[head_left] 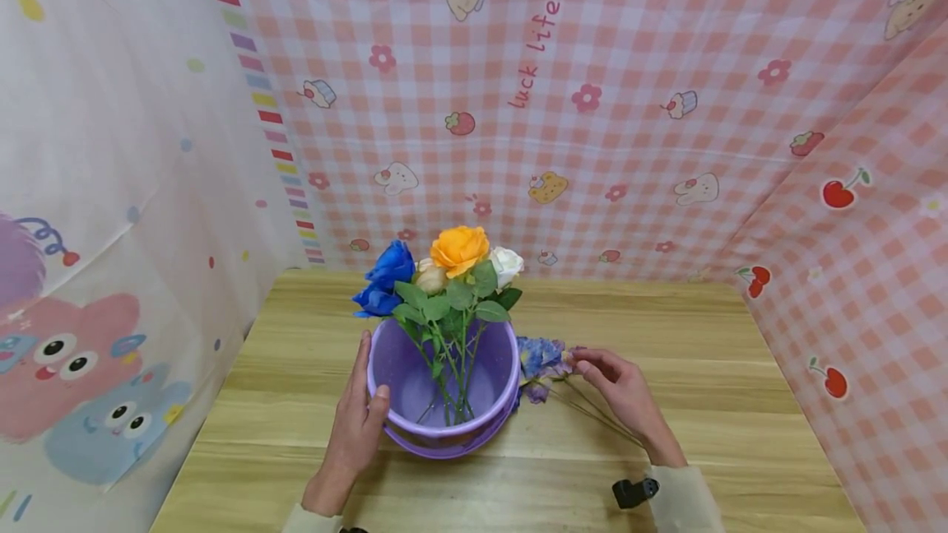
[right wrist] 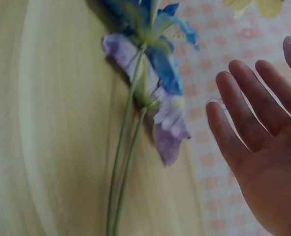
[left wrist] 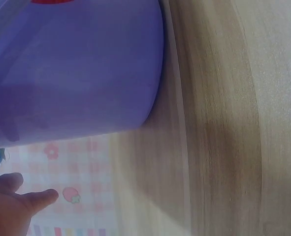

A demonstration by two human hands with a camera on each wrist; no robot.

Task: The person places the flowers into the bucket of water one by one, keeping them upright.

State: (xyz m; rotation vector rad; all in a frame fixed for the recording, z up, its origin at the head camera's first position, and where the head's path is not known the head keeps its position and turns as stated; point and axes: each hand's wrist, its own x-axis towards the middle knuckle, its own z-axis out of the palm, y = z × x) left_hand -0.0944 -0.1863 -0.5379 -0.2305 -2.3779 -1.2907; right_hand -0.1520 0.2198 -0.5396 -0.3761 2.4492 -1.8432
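My left hand (head_left: 357,426) is at the left side of a purple bucket (head_left: 381,352), its thumb at the rim and its fingers along the outer wall. In the left wrist view, fingers (left wrist: 39,199) stick out beside the bucket wall (left wrist: 81,73). Inside the bucket lean artificial roses: blue (head_left: 390,266), orange (head_left: 459,249), white (head_left: 507,266) and a beige one. My right hand (head_left: 618,385) hovers by blue and purple artificial flowers (head_left: 541,356) lying right of the bucket. Its fingers are extended in the right wrist view, with the purple flower (right wrist: 170,123) and green stems (right wrist: 120,152) alongside.
The wooden table (head_left: 311,352) meets a pink checked cloth (head_left: 592,146) at the back. A white patterned cloth (head_left: 133,146) hangs at the left, and more checked cloth at the right. A small black device (head_left: 634,493) sits at my right cuff.
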